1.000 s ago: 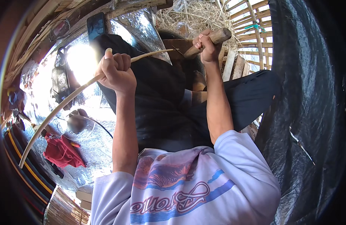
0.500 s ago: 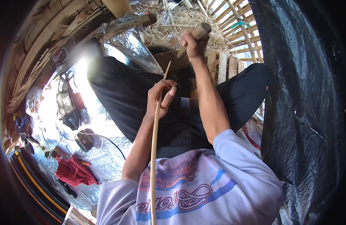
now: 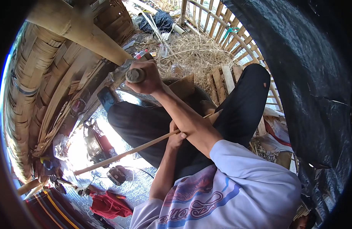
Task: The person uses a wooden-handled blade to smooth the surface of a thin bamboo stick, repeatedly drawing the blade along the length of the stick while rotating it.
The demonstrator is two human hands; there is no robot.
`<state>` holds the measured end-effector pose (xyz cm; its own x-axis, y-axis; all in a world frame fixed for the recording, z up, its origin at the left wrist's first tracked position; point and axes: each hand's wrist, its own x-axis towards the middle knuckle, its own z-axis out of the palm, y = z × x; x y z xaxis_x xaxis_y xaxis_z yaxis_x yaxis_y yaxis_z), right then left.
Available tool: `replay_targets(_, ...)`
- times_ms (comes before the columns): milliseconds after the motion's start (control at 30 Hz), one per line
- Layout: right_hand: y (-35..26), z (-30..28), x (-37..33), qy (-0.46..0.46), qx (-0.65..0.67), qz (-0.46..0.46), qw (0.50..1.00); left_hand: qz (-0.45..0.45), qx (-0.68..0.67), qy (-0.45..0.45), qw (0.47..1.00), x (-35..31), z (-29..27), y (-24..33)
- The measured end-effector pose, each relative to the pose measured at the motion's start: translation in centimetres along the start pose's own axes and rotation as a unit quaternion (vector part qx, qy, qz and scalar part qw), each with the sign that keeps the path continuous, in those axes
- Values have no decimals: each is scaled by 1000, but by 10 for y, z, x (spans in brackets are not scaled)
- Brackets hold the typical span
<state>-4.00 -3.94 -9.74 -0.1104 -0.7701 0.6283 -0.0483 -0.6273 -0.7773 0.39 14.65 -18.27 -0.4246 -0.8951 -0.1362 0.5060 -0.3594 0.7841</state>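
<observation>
My left hand [image 3: 176, 138] is closed around a long, thin wooden stick [image 3: 124, 154] above my lap. The stick slants from the lower left up to the right and passes behind my right forearm, where its far end shows again beside my thigh. Stretched forward and to the left, my right hand [image 3: 150, 81] grips a thick, round wooden handle [image 3: 135, 75] whose butt points up toward me. What that handle belongs to is mostly hidden by the fist. My right forearm crosses over the left hand and covers part of it.
A bamboo pole [image 3: 103, 47] and woven bamboo panels [image 3: 50, 76] stand at the left. Dry straw [image 3: 195, 49] lies ahead, by a bamboo slat fence [image 3: 222, 23]. Black plastic sheeting [image 3: 305, 76] hangs at the right. A red cloth [image 3: 110, 204] lies at the lower left.
My right hand has swung left with the wooden handle, its forearm now crossing my left hand. The stick has turned from nearly upright in view to a slant, and the view has shifted.
</observation>
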Motion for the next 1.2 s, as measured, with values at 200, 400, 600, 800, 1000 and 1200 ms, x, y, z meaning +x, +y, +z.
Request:
replay_targets(200, 2, 2, -1, -11, -12, -40, 999, -47, -3, 2, 999, -7, 15, 1)
replay_targets(400, 1, -3, -16, -77, -59, -51, 994, -81, 26, 18, 996, -9, 23, 6)
replay_targets(600, 3, -5, -20, -92, -48, -48, 993, -75, 37, 19, 996, -8, 20, -1)
replay_targets(800, 0, -17, -25, -117, -68, -55, 989, 46, 16, 87, 995, 11, 10, -5)
replay_targets(1000, -6, -15, -59, -153, -41, 1, 987, 36, -30, 115, 992, 33, 25, 29)
replay_targets(1200, -3, -17, -69, -136, -42, 3, 990, 26, -71, 146, 986, 34, 22, 22)
